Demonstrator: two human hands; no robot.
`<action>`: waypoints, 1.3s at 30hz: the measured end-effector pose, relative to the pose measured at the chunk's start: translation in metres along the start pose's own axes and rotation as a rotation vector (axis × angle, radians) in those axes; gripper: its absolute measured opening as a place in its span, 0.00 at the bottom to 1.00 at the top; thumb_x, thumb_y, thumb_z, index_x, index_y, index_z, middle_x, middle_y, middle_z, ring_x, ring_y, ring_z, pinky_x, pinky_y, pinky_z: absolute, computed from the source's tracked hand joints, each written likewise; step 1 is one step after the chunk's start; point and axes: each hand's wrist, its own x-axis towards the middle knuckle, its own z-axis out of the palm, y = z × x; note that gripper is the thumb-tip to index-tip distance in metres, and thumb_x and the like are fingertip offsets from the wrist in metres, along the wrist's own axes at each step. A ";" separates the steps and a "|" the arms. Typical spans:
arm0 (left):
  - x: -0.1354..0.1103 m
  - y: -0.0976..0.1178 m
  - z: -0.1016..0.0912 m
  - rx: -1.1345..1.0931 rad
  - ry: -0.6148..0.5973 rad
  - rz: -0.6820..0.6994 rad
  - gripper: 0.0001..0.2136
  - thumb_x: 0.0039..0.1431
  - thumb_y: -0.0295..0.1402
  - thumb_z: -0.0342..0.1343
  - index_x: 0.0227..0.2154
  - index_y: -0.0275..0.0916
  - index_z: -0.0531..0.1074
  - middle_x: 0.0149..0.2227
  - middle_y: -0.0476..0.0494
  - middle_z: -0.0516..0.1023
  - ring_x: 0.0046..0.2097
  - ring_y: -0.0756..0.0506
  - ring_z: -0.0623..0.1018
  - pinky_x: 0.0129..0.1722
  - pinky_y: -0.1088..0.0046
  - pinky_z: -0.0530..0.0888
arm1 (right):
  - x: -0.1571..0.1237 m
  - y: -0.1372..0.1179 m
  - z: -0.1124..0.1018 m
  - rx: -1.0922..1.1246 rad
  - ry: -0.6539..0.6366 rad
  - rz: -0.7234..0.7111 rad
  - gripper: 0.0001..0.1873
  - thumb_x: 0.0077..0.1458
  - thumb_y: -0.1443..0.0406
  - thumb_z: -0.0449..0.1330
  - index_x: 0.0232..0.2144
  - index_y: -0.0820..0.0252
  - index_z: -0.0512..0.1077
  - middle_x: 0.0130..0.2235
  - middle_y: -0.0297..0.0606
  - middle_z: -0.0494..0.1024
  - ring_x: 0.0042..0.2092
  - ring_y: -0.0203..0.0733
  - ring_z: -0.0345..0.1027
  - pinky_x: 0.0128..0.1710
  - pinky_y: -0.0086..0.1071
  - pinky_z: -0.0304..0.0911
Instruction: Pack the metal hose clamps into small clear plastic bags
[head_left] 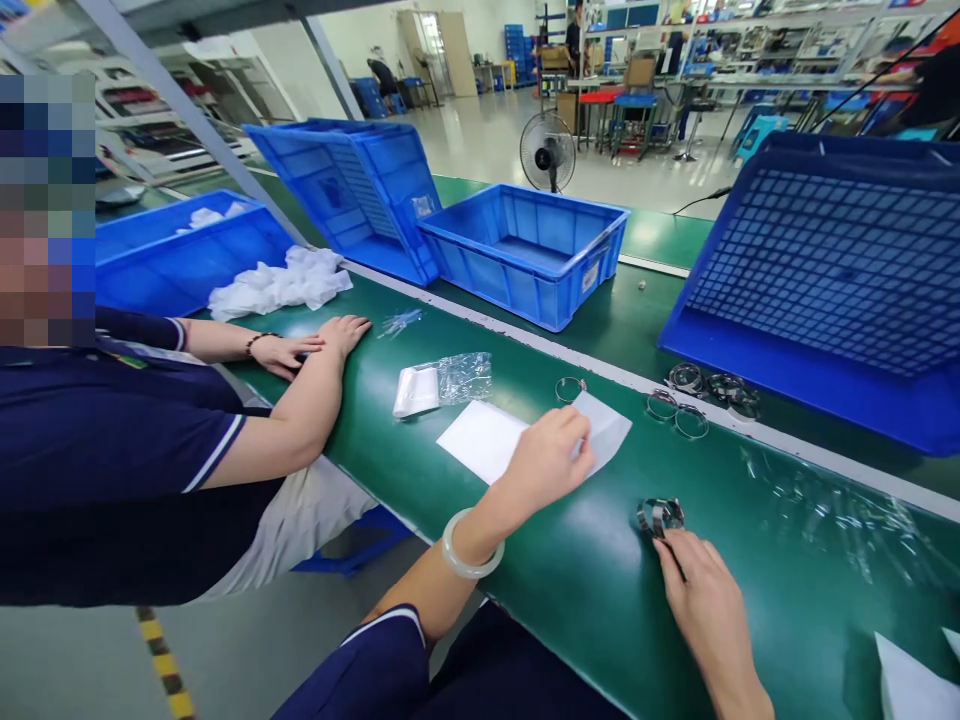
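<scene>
My left hand (551,450) has its fingers pinched at the raised end of a thin white sheet (609,430), which may be a foam bag. More flat white sheet (480,438) lies under and left of this hand. My right hand (709,590) grips a shiny metal ring clamp (661,515) between thumb and fingers, just above the green table; whether it is one ring or more I cannot tell. Beyond the sheet lies a thin metal ring (571,390). Further right are two thin rings (676,412) and several thicker metal clamps (705,382).
A clear plastic packet (442,385) lies left of the sheet. Clear plastic strips (847,510) are at right. Blue crates (525,262) line the far side, one tilted blue crate (817,270) at right. A co-worker's hands (307,345) rest on the table at left, near crumpled white bags (281,285).
</scene>
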 end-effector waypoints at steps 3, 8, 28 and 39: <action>0.006 0.021 0.030 0.042 -0.217 0.209 0.05 0.58 0.27 0.47 0.30 0.39 0.68 0.33 0.45 0.73 0.37 0.45 0.72 0.35 0.70 0.68 | -0.020 0.006 -0.019 -0.029 0.133 0.037 0.10 0.63 0.61 0.53 0.41 0.60 0.69 0.39 0.41 0.77 0.40 0.45 0.70 0.41 0.37 0.63; -0.012 0.038 0.080 0.039 -0.499 0.356 0.06 0.60 0.27 0.47 0.33 0.38 0.69 0.36 0.42 0.74 0.38 0.44 0.73 0.31 0.70 0.68 | -0.034 0.012 -0.049 -0.035 0.203 0.014 0.09 0.61 0.64 0.56 0.43 0.58 0.70 0.39 0.40 0.78 0.37 0.43 0.70 0.41 0.38 0.64; -0.051 0.022 0.069 -0.342 -0.184 -0.023 0.07 0.60 0.32 0.52 0.41 0.39 0.68 0.45 0.41 0.71 0.47 0.43 0.69 0.49 0.64 0.70 | -0.020 -0.001 0.000 -0.059 -0.233 -0.355 0.15 0.58 0.76 0.49 0.43 0.64 0.71 0.42 0.44 0.76 0.42 0.45 0.68 0.41 0.38 0.69; -0.080 0.024 0.094 -0.154 -0.153 -0.232 0.02 0.58 0.28 0.51 0.31 0.39 0.67 0.46 0.40 0.67 0.48 0.40 0.67 0.46 0.58 0.70 | -0.008 -0.006 0.004 -0.113 -0.273 -0.297 0.12 0.58 0.76 0.51 0.41 0.62 0.70 0.41 0.42 0.75 0.40 0.45 0.67 0.39 0.39 0.68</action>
